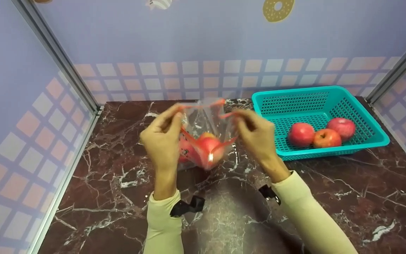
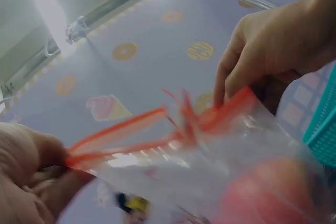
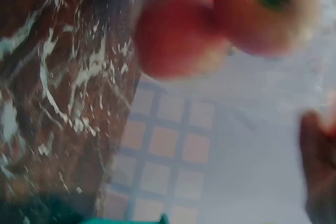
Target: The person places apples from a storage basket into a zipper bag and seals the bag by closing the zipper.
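A clear plastic bag with a red-orange rim stands between my two hands, its mouth held apart. My left hand pinches the rim at the left, thumb against fingers. At the opposite side my right hand pinches the rim, fingertips partly blurred. Red apples sit low inside the bag; in the right wrist view several apples show close together through the film. A small printed figure marks the bag's side in the left wrist view.
A turquoise perforated basket stands at the back right, close beside my right hand, with three apples in it. The dark red marbled tabletop runs to a patterned back wall and side panels.
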{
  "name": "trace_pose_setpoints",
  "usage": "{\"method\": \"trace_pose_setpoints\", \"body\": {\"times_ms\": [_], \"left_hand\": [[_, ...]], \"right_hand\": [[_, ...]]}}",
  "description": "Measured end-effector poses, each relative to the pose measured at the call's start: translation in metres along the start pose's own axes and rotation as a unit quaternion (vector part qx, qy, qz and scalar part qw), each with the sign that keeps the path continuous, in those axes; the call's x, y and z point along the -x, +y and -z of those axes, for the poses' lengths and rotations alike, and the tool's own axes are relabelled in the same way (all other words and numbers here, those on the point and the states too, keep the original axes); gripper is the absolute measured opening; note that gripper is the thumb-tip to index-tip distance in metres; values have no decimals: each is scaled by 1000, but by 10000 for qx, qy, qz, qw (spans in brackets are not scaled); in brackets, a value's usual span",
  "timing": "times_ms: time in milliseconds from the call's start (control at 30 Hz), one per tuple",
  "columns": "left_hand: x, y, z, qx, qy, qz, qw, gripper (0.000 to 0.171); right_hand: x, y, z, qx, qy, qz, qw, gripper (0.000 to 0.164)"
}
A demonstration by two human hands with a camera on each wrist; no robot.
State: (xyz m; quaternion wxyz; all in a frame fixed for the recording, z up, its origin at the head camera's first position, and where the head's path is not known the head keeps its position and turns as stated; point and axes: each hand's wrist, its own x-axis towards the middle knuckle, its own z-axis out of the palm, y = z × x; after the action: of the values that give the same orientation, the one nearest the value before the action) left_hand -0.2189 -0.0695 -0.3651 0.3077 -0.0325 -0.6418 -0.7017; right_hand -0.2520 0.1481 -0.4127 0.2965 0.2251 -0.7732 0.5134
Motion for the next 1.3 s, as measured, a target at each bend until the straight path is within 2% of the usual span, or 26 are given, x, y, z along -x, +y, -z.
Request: {"method": "trace_pose_setpoints", "body": {"times_ms": [133,233,333,467,533,800,933,1200,1300], "left_hand": [[-1,-11,-4,-680,-603,275,9955,15],[0,-18,-7,-814,-875,330,9923,14],[-1,-21,-8,-805,-855,247,9928,14],[-3,-20,-7,-503,-509,31,9974,15],[-4,-20,-7,-382,-415,-14,9984,15],[-3,-24,-9,-468,-753,121,9960,13],[-3,-24,-9,-406,-794,193,9958,14],[-3,-24,-7,-838,-873,557,9911,14],[-2,-23,-7,-824,-947,703,9896,14]], "right_hand": [[3,0,1,375,-1049,-317,9933,19],[4,0,2,580,-1312,-433,9887,21],[4,1,3,642,-1034,-270,9922,21],[5,4,5,660,-298,32,9974,19],[5,5,6,709,-126,79,9974,18],[8,10,11,903,-733,-173,9931,16],[9,12,17,934,-779,-165,9924,18],[13,18,32,885,-970,-258,9910,21],[13,19,38,884,-1059,-328,9899,21]]}}
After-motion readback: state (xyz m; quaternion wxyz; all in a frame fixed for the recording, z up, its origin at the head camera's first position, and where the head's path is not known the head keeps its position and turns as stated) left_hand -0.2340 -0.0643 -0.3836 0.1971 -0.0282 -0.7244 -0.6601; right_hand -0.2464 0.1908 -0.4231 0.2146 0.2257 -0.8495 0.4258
